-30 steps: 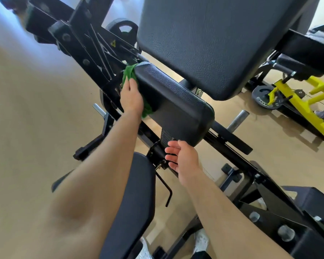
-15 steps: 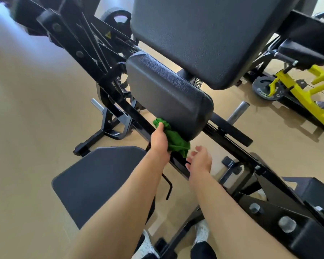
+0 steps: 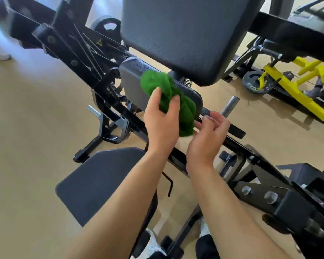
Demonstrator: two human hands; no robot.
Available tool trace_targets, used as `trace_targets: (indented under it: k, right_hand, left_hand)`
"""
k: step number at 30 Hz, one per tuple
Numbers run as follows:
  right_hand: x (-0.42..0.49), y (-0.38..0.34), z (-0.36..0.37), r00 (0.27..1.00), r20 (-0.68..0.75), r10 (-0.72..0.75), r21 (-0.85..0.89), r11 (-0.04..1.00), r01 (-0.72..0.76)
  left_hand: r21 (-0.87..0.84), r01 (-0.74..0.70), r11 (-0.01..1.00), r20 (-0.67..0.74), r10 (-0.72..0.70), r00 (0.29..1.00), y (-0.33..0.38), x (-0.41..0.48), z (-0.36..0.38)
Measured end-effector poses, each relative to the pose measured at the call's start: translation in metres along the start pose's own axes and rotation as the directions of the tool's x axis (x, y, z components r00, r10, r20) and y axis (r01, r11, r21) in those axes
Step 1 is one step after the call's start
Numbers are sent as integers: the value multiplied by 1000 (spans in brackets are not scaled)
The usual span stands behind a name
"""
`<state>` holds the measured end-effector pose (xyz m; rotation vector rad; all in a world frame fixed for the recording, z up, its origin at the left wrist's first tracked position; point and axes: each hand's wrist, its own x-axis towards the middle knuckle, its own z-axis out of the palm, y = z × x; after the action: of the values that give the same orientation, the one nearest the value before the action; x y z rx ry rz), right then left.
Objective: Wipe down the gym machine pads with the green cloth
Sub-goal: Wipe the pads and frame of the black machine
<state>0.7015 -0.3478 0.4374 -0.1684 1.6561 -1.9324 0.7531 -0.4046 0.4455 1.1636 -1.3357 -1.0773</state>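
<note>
A bunched green cloth (image 3: pixel 168 98) hangs in front of the small black arm pad (image 3: pixel 131 79) at the centre. My left hand (image 3: pixel 162 120) grips the cloth from below, thumb and fingers curled into it. My right hand (image 3: pixel 208 133) hovers just right of the cloth's lower end with loosely curled fingers, fingertips near the fabric; I cannot tell if they touch it. The large black back pad (image 3: pixel 185 34) fills the top centre. A black seat pad (image 3: pixel 101 182) lies lower left, partly under my left forearm.
The machine's black steel frame (image 3: pixel 67 51) runs diagonally from upper left to lower right, with a chrome peg (image 3: pixel 230 107) and bolts (image 3: pixel 269 197). A yellow machine (image 3: pixel 292 86) with a weight plate stands at the right. Tan floor (image 3: pixel 26 128) lies on the left.
My left hand lifted the cloth from under the arm pad's lower end to in front of the pad. My right hand rose from beneath the pad toward the cloth.
</note>
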Motion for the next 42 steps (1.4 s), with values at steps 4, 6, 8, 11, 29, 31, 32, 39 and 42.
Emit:
trace_targets:
  k: [4, 6, 8, 11, 29, 31, 32, 39, 42]
  right_hand:
    - [11, -3, 7, 998, -45, -41, -43, 998, 39]
    - [17, 3, 0, 996, -90, -1, -55, 998, -4]
    - [23, 10, -8, 990, -136, 47, -65, 996, -57]
    - [26, 26, -17, 970, -205, 133, -101, 983, -156]
    - [12, 26, -27, 999, 31, 21, 23, 1000, -22]
    - [21, 11, -15, 996, 66, -66, 93, 994, 60]
    - [28, 7, -9, 991, 87, -101, 94, 991, 93]
    - [65, 46, -20, 989, 70, 127, 92, 987, -133]
    - [66, 81, -42, 907, 10, 421, 15, 907, -421]
  left_hand:
    - [331, -398, 856, 173, 359, 917, -29, 10, 24]
    - [438, -579, 688, 273, 512, 815, -49, 7, 27]
    - [478, -701, 530, 326, 634, 701, -59, 6, 25]
    - [549, -753, 363, 367, 705, 607, -68, 7, 21]
    - [470, -741, 480, 451, 591, 669, -39, -28, -11]
    - [457, -769, 447, 428, 647, 631, -22, -11, 2]
    - [444, -794, 415, 458, 656, 600, -23, -1, 8]
    - [390, -920, 40, 722, 607, 333, -75, 7, 41]
    - [270, -959, -87, 917, 329, 228, -105, -5, 32]
